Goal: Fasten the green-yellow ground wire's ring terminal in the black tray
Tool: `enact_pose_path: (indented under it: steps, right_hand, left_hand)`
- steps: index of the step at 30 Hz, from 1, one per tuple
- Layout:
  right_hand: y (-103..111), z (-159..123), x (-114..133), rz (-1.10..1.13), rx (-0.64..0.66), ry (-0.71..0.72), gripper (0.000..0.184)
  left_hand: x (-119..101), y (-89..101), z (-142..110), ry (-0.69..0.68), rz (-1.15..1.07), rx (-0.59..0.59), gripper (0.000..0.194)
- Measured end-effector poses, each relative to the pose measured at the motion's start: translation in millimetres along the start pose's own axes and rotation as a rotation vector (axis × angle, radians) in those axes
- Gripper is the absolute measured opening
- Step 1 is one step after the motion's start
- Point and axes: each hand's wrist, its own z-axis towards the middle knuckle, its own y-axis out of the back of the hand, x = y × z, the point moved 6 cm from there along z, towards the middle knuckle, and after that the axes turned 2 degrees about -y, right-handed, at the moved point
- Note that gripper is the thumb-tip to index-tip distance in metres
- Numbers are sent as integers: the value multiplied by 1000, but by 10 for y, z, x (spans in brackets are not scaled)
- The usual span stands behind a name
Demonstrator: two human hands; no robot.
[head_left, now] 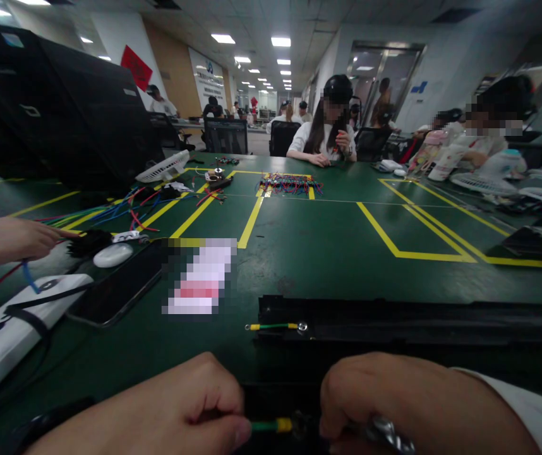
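The green table [328, 253], marked out in yellow tape, is carrying the work; across it other people are sitting at their own places, and a co-worker's hand [10, 240] is reaching in from the left edge toward loose red and blue wires [124, 212]. Nearest the camera a long black rail [417, 322] is lying flat across the table, running off the right edge. One green-and-yellow lead [273, 327] is already sitting fastened by a screw at the rail's left end, so that part reads as done; a second green-and-yellow wire [271, 425] is being worked at the bottom edge, and its fastening looks unfinished, judging from both hands being on it. The left hand [180, 411] is lying knuckles-up, fingers curled together, thumb and forefinger pinching tight on the second wire's left part. The right hand [394, 404] is curling likewise, closed around a shiny metal tool [387, 433] whose tip is pointing at the wire's dark terminal end between the two hands. Whether the tool is touching the terminal cannot be told. A white device [10, 328] and a dark phone [119, 284] are lying to the left.
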Motion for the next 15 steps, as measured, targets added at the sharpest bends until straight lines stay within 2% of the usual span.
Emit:
enact_pose_path:
  steps: [4, 5, 7, 11, 15]
  right_hand:
    - [42, 34, 32, 77, -43, -29, 6]
    - [60, 61, 52, 94, -59, -35, 4]
    - [94, 102, 80, 124, -89, -36, 13]
    - [125, -4, -27, 169, -127, -27, 24]
    - [44, -176, -240, 195, -131, 7, 24]
  left_hand:
    - [-246, 66, 84, -89, 31, -29, 46]
    - [-279, 75, 91, -106, 43, -24, 45]
    - [-278, 87, 80, -137, 68, -10, 44]
    - [-41, 78, -5, -173, 144, 32, 46]
    - [239, 63, -50, -191, 191, 57, 44]
